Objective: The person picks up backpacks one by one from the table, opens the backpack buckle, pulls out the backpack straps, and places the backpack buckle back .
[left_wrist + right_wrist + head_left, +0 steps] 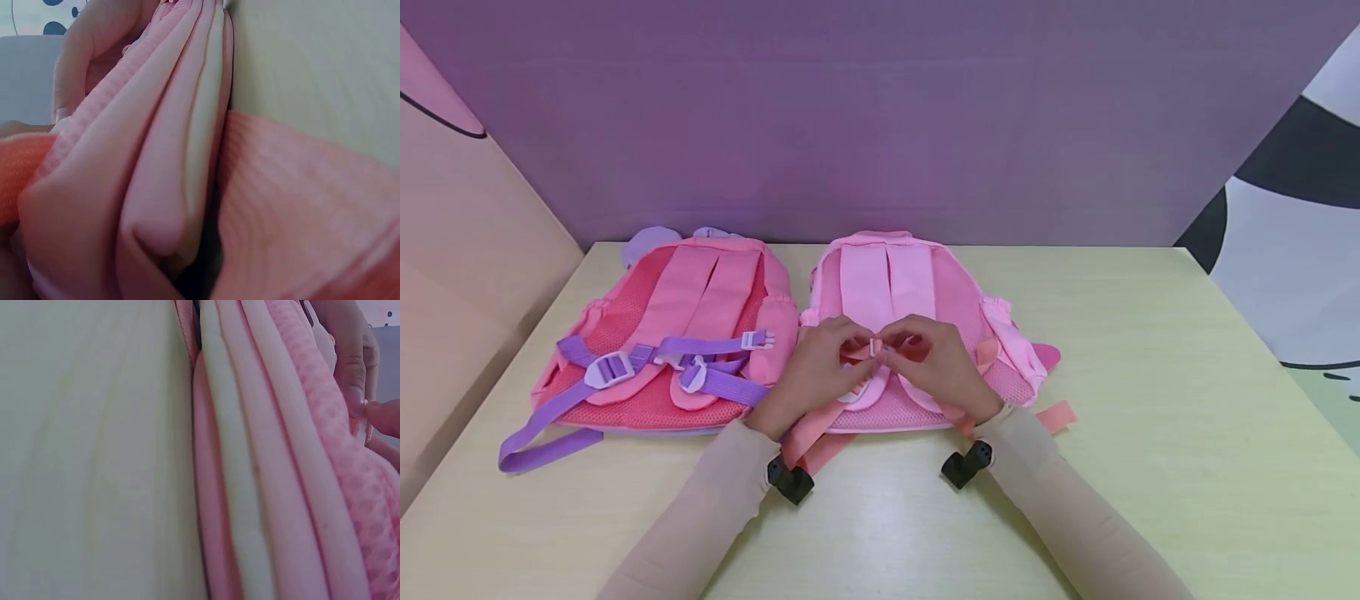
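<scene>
A light pink backpack lies on the table with its padded straps and mesh back facing up. Over its middle, both hands meet at a small white buckle on orange webbing. The left hand pinches the buckle's left side between thumb and fingers, while the right hand pinches it from the right. Orange webbing runs down past the left wrist. In the right wrist view, fingertips come together at the buckle beyond the pink mesh. The left wrist view is mostly filled by the bag's edge.
To the left lies a darker pink backpack, also back side up, with purple straps and white buckles across it. Another orange strap end sticks out right of the light bag. A purple panel stands behind the table.
</scene>
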`<state>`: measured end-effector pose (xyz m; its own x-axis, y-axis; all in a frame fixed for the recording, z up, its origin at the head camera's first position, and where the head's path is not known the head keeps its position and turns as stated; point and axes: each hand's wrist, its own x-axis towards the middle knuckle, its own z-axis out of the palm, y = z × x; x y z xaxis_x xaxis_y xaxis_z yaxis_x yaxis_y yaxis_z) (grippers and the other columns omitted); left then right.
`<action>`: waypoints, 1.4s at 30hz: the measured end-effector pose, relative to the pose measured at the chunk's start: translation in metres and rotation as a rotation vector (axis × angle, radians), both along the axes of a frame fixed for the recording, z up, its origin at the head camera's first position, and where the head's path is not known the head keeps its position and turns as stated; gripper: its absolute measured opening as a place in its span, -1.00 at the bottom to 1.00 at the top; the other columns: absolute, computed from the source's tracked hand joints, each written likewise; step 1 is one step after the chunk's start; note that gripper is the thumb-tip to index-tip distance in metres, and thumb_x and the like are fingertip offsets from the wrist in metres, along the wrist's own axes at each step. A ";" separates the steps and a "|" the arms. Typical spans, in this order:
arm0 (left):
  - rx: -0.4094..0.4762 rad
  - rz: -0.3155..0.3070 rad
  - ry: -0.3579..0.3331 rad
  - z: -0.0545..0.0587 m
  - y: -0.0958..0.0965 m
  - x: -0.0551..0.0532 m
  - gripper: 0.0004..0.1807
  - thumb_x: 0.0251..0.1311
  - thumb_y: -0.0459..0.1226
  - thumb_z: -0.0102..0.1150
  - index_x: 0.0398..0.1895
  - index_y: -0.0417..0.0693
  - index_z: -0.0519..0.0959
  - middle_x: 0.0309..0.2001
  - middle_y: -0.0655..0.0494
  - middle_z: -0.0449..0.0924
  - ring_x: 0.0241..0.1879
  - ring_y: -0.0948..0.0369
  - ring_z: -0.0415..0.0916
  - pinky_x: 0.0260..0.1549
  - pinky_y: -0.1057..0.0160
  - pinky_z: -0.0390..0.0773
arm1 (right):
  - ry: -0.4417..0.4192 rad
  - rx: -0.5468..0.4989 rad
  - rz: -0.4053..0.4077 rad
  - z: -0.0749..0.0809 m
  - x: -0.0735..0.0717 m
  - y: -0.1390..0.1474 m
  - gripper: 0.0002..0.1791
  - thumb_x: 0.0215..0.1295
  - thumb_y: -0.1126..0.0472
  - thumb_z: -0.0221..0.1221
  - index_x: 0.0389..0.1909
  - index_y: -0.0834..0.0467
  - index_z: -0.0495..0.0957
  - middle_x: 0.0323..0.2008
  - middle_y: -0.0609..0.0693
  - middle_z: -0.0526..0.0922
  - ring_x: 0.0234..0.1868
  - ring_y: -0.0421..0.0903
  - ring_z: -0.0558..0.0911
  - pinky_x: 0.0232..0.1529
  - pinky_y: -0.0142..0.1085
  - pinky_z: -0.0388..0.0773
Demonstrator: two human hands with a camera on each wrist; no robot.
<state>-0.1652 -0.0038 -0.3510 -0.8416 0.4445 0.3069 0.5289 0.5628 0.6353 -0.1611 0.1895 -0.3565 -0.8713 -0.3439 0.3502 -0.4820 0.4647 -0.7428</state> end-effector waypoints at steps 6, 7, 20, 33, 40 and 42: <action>0.030 -0.010 -0.003 0.000 -0.001 0.000 -0.70 0.11 -0.19 0.31 -0.12 -0.15 0.67 -0.27 0.01 0.61 -0.27 0.15 0.48 -0.24 0.25 0.49 | 0.034 0.010 0.007 0.002 0.000 0.000 -0.81 0.14 0.27 0.31 -0.19 0.16 0.67 -0.27 0.01 0.72 -0.25 -0.15 0.62 -0.15 -0.27 0.60; 0.028 -0.014 -0.001 0.000 -0.001 -0.001 -0.70 0.11 -0.20 0.31 -0.11 -0.15 0.67 -0.26 0.01 0.61 -0.26 0.15 0.48 -0.24 0.24 0.49 | 0.041 0.015 0.015 0.002 0.000 0.001 -0.81 0.14 0.27 0.31 -0.20 0.17 0.67 -0.28 0.01 0.72 -0.26 -0.15 0.62 -0.16 -0.28 0.61; -0.020 -0.033 0.095 -0.003 -0.001 0.001 -0.75 0.06 -0.27 0.32 -0.16 -0.12 0.71 -0.31 0.08 0.64 -0.27 0.18 0.49 -0.24 0.23 0.41 | 0.227 0.452 0.055 0.025 0.008 -0.002 -0.81 0.12 0.23 0.26 -0.24 0.17 0.66 -0.37 -0.04 0.68 -0.41 -0.18 0.55 -0.25 -0.32 0.56; 0.015 -0.019 0.081 -0.006 0.000 0.000 -0.71 0.01 -0.29 0.36 -0.14 -0.12 0.71 -0.29 0.05 0.65 -0.21 0.13 0.55 -0.28 0.27 0.57 | 0.226 0.476 0.037 0.024 0.008 -0.005 -0.79 0.05 0.29 0.22 -0.25 0.24 0.55 -0.40 -0.01 0.62 -0.43 -0.16 0.52 -0.27 -0.31 0.56; 0.009 -0.010 0.114 -0.006 0.000 0.001 -0.71 0.00 -0.30 0.36 -0.15 -0.15 0.71 -0.32 0.05 0.65 -0.25 0.13 0.56 -0.29 0.26 0.53 | 0.215 0.472 0.084 0.023 0.008 -0.001 -0.77 0.14 0.29 0.19 -0.15 0.20 0.57 -0.28 -0.01 0.63 -0.34 -0.15 0.53 -0.19 -0.28 0.55; 0.004 -0.009 0.125 -0.006 0.001 0.001 -0.72 -0.01 -0.30 0.37 -0.16 -0.14 0.72 -0.33 0.06 0.66 -0.25 0.14 0.56 -0.27 0.24 0.51 | 0.219 0.491 0.098 0.024 0.008 0.001 -0.76 0.16 0.27 0.20 -0.13 0.19 0.58 -0.26 -0.02 0.63 -0.33 -0.16 0.54 -0.17 -0.28 0.55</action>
